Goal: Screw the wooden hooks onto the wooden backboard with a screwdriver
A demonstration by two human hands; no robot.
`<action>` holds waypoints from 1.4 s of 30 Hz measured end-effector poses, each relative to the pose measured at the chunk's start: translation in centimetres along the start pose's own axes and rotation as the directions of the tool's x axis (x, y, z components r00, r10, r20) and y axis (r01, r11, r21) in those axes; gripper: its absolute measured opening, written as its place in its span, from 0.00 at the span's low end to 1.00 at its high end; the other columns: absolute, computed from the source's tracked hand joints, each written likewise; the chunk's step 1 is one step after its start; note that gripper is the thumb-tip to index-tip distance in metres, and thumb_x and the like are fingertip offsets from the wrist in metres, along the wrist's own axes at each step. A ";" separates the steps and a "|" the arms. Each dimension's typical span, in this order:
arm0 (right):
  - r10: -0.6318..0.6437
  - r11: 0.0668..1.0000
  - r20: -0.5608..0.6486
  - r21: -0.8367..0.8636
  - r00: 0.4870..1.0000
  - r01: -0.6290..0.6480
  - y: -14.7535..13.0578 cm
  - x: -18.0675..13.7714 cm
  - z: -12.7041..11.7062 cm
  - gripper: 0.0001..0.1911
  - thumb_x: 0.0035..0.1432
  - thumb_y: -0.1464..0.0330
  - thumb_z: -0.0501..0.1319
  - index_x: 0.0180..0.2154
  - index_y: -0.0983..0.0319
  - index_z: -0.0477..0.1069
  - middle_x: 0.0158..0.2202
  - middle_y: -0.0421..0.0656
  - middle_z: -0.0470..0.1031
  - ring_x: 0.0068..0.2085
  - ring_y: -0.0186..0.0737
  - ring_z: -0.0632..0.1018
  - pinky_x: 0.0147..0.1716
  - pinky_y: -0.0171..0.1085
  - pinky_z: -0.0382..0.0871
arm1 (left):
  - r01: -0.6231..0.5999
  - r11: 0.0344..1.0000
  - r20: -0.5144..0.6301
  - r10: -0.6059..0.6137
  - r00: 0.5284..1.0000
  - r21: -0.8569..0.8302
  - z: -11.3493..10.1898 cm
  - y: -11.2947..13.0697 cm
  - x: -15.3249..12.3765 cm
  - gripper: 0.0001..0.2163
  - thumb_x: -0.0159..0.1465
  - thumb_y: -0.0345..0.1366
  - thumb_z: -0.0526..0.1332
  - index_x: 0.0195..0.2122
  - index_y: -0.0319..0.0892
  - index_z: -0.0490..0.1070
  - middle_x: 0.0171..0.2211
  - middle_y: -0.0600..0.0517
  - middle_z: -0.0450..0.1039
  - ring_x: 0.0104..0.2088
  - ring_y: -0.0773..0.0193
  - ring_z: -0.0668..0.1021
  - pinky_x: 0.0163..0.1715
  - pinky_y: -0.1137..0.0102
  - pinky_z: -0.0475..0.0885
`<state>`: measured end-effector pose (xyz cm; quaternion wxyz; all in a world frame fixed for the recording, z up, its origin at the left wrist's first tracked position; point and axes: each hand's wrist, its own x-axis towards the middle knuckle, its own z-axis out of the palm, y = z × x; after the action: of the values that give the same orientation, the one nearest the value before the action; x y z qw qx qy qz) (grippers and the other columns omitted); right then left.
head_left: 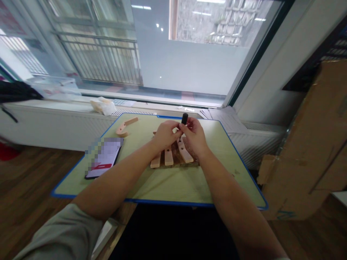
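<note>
A small wooden assembly of parallel slats [173, 156] lies in the middle of a green table with a blue edge [168, 184]. Both hands meet just above its far end. My right hand [194, 139] is closed round a black-handled screwdriver [184, 119] that stands upright over the slats. My left hand [166, 134] is pinched close to the tool's lower part; what its fingertips hold is hidden. A loose curved wooden piece [125, 127] lies at the table's far left.
A phone [103, 157] with a lit screen lies on the table's left side. A white crumpled bag [103, 105] sits on the windowsill behind. Large cardboard boxes [309, 151] stand to the right. A wooden floor surrounds the table.
</note>
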<state>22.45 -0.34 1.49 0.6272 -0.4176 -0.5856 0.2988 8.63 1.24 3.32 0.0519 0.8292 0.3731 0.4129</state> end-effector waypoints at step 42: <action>-0.026 0.998 0.096 -0.058 0.995 0.032 -0.3 0.0 -1.3 0.12 0.53 0.62 0.64 0.40 0.56 0.74 0.35 0.38 0.73 0.32 0.34 0.69 0.37 0.40 0.65 | -0.038 0.999 0.074 0.040 0.996 -0.028 0.0 0.4 -0.2 0.12 0.61 0.33 0.54 0.34 0.38 0.77 0.34 0.47 0.79 0.38 0.59 0.78 0.44 0.63 0.71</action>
<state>23.68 -0.66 1.80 0.5903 -0.4128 -0.6294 0.2916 8.82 0.80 3.36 0.0688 0.8503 0.3490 0.3878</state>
